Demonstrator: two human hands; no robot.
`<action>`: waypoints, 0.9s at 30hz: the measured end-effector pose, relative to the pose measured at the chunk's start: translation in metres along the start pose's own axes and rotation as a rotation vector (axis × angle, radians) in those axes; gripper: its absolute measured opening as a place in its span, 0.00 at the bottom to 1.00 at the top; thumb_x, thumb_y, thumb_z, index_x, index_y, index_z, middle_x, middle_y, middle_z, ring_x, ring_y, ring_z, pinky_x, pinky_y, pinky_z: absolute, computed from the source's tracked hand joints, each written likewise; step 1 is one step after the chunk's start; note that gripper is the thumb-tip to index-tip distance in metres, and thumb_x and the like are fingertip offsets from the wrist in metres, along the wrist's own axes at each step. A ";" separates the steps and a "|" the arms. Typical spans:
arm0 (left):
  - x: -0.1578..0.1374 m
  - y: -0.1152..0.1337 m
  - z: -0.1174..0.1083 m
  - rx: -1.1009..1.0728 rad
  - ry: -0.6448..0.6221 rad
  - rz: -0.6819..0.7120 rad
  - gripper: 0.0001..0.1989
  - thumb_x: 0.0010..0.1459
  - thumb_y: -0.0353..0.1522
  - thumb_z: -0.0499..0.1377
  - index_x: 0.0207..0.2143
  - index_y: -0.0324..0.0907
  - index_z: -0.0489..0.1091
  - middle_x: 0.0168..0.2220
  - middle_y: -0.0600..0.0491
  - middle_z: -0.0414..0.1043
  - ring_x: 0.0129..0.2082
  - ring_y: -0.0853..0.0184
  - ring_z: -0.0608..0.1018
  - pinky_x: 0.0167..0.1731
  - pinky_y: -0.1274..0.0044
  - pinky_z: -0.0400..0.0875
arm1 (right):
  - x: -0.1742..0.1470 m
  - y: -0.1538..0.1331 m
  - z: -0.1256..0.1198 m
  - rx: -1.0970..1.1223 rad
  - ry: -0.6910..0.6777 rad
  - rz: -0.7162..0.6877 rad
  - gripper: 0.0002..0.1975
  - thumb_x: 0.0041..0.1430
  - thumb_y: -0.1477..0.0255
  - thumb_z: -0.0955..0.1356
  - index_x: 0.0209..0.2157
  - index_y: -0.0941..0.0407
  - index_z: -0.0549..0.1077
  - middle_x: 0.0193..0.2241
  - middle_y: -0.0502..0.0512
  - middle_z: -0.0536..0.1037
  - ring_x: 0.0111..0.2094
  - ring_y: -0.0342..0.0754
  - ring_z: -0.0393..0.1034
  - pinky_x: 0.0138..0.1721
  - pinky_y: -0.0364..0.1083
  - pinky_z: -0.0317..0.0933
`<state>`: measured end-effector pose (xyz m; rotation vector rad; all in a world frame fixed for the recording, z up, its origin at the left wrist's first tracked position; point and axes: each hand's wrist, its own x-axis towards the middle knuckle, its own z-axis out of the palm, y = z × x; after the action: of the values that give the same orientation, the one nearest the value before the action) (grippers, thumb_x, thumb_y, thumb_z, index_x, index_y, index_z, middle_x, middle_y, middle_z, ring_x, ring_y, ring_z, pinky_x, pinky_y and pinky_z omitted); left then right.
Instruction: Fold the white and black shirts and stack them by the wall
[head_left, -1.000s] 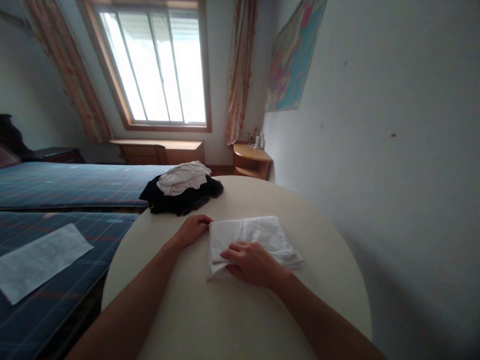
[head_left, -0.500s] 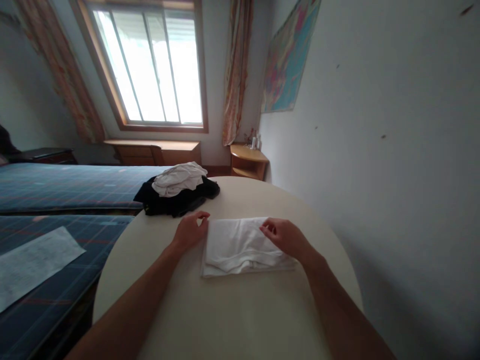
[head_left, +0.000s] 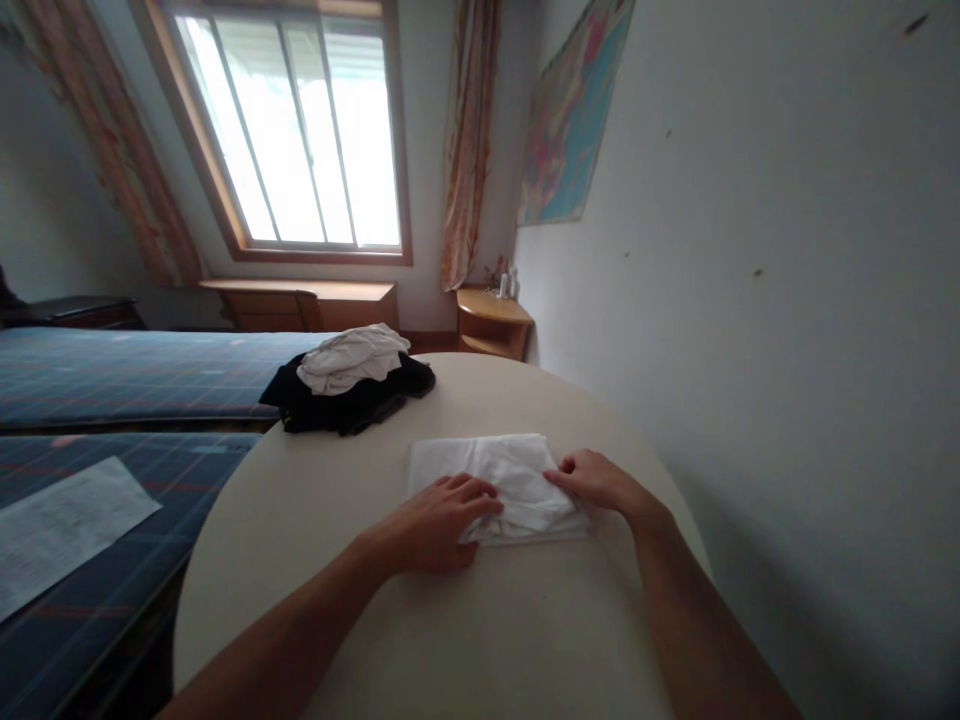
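A white garment (head_left: 517,470), folded into a flat rectangle, lies on the round cream table (head_left: 480,630). Its upper layer is wrinkled toward the front right. My left hand (head_left: 442,520) rests over the garment's front left part with fingers spread, covering that corner. At the right edge, my right hand (head_left: 600,482) is closed, thumb and fingertips pinching the cloth. Farther back on the left of the table sits a heap of clothes, a crumpled white piece (head_left: 352,360) on top of black garments (head_left: 337,408).
Two beds with blue plaid covers (head_left: 135,370) stand to the left, the nearer one bearing a sheet of paper (head_left: 67,530). A wall (head_left: 787,400) runs close along the right. Beyond the table are a wooden corner shelf (head_left: 495,305) and a desk (head_left: 330,292) under the window.
My left hand has moved from the garment's far left corner to its front left part. My right hand has shifted right and slightly down to the right edge, where the cloth is now pinched.
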<state>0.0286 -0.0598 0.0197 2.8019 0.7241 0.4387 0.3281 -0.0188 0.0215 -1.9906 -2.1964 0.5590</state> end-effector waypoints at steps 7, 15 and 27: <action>0.001 0.001 -0.004 0.019 0.001 0.051 0.26 0.53 0.20 0.54 0.50 0.51 0.71 0.53 0.53 0.70 0.52 0.64 0.72 0.54 0.72 0.65 | -0.002 0.005 0.000 0.153 -0.018 0.069 0.19 0.61 0.59 0.65 0.25 0.59 0.71 0.19 0.52 0.73 0.21 0.43 0.67 0.23 0.40 0.54; 0.002 0.000 -0.008 -0.033 -0.066 0.005 0.14 0.53 0.23 0.57 0.40 0.46 0.74 0.43 0.54 0.75 0.44 0.66 0.75 0.46 0.77 0.67 | -0.005 0.007 0.004 0.526 -0.098 0.154 0.20 0.59 0.64 0.69 0.47 0.60 0.63 0.18 0.43 0.70 0.16 0.40 0.64 0.17 0.38 0.57; 0.001 0.002 -0.016 -0.254 -0.053 -0.092 0.14 0.65 0.36 0.54 0.36 0.42 0.78 0.26 0.55 0.77 0.22 0.74 0.73 0.29 0.83 0.66 | -0.011 -0.002 0.000 0.251 -0.167 0.218 0.22 0.62 0.55 0.65 0.44 0.61 0.71 0.23 0.56 0.77 0.22 0.47 0.73 0.24 0.42 0.63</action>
<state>0.0247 -0.0595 0.0354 2.5234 0.7274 0.4074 0.3270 -0.0296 0.0239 -2.1241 -1.8878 1.0089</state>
